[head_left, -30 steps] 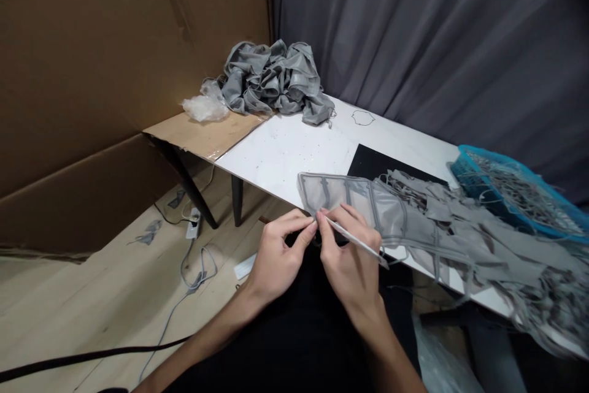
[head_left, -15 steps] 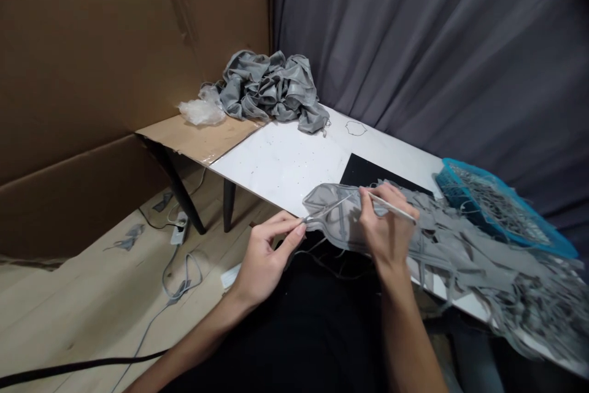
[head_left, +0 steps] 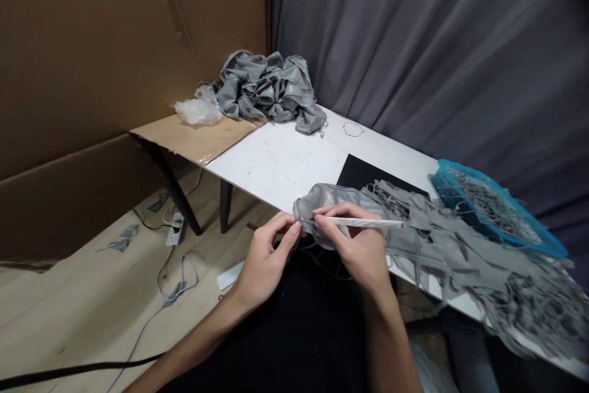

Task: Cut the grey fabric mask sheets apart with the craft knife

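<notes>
A dark curtain [head_left: 437,49] hangs behind a white table [head_left: 285,157], whose top carries a long heap of grey scraps [head_left: 497,264] along the right, a crumpled grey pile [head_left: 276,86] at the far left end and a blue basket [head_left: 448,189] behind the heap. At the table's near edge lies a grey cloth [head_left: 317,197], its left end by both hands: the right hand [head_left: 363,251] pinches a thin white stick [head_left: 359,222] running rightward, and the left hand [head_left: 264,258], just beside, pinches the cloth's edge between thumb and forefinger.
</notes>
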`<state>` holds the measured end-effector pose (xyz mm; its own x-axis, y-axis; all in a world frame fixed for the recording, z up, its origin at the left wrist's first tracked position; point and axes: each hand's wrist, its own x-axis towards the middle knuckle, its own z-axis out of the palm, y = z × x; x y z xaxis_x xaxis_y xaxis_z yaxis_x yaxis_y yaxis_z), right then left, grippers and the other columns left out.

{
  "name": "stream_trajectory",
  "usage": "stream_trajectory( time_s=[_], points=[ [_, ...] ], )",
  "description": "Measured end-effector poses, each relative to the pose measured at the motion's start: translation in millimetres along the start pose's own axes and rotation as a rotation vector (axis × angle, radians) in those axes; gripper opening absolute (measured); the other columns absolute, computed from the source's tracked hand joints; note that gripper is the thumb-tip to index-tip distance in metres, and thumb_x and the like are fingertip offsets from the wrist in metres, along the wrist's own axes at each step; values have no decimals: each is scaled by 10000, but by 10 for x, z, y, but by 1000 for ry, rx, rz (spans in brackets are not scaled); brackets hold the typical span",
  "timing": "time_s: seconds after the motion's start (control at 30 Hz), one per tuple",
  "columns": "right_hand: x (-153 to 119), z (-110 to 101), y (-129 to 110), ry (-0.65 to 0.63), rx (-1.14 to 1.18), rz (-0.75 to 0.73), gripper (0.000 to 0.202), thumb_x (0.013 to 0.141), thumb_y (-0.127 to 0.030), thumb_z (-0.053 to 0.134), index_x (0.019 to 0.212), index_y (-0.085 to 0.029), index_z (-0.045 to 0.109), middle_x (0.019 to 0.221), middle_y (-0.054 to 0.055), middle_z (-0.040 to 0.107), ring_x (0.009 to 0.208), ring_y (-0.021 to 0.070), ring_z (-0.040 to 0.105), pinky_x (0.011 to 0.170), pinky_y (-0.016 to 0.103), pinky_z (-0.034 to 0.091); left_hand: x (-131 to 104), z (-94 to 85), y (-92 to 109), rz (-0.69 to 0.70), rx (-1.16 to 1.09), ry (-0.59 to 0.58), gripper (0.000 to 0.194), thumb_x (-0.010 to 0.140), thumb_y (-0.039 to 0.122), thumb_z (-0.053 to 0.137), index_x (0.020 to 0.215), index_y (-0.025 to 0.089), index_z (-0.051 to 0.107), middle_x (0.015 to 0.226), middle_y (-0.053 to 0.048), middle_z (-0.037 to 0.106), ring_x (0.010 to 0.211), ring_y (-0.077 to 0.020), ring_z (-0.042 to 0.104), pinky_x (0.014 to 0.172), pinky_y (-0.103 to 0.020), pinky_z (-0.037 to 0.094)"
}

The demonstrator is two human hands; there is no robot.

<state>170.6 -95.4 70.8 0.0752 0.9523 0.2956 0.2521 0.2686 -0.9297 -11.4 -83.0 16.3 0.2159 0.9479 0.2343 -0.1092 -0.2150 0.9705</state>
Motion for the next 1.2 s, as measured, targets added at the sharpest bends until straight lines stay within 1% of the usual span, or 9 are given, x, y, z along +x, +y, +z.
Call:
stream_trajectory(
  time_s=[0.13,0.33,0.5,0.6,0.7,0.8,1.0,1.2],
  points=[
    [21,69,60,-24,63,47,120,939,-330,891,879,-238,842,995,52,868,943,236,804,846,343,628,-6,7,5,-16,-33,1,267,1127,417,636,966,211,694,924,-9,634,888,-193,580,835,-294,466],
    [-2,60,115,-46,77,84,90,930,-316,901,907,-235,870,983,47,872,910,223,807,844,332,632,-8,0,21,-23,-44,-19,280,1124,443,633,986,210,699,932,-12,622,893,-199,559,842,-293,458],
    [-1,73,118,-37,73,45,88,934,-276,895,859,-238,870,975,47,880,913,231,827,858,340,655,1,-3,13,-46,-38,-22,302,1120,460,634,958,208,674,937,-19,612,903,-204,551,852,-299,456],
    [-13,98,101,-14,71,6,124,932,-246,894,812,-241,863,957,45,885,908,233,838,864,340,670,19,-9,-14,-63,-78,-16,327,1108,472,654,926,202,687,891,-7,586,859,-191,525,817,-293,446],
    [-32,132,90,14,86,-4,135,925,-225,897,795,-242,865,948,45,886,885,224,842,844,321,677,39,-20,-42,-98,-144,-20,338,1091,485,682,935,192,743,894,-16,642,879,-198,566,832,-298,460],
    [-47,160,96,23,103,-3,122,920,-215,901,804,-242,871,958,47,886,873,218,842,820,307,679,52,-34,-48,-114,-143,-5,346,1075,495,708,946,185,794,920,-33,709,927,-215,616,879,-310,474],
    [-70,190,130,57,121,-36,114,924,-202,899,822,-247,876,967,47,882,844,214,835,794,309,681,54,-30,-18,-102,-133,-1,346,1070,485,722,939,182,826,917,-39,741,940,-218,642,906,-310,482],
    [-94,211,151,75,63,-74,117,937,-211,893,836,-270,885,1023,50,875,917,230,831,839,341,671,44,-8,15,-91,-133,-14,356,1084,481,707,921,183,814,910,-35,754,893,-203,649,865,-303,482]
  ],
)
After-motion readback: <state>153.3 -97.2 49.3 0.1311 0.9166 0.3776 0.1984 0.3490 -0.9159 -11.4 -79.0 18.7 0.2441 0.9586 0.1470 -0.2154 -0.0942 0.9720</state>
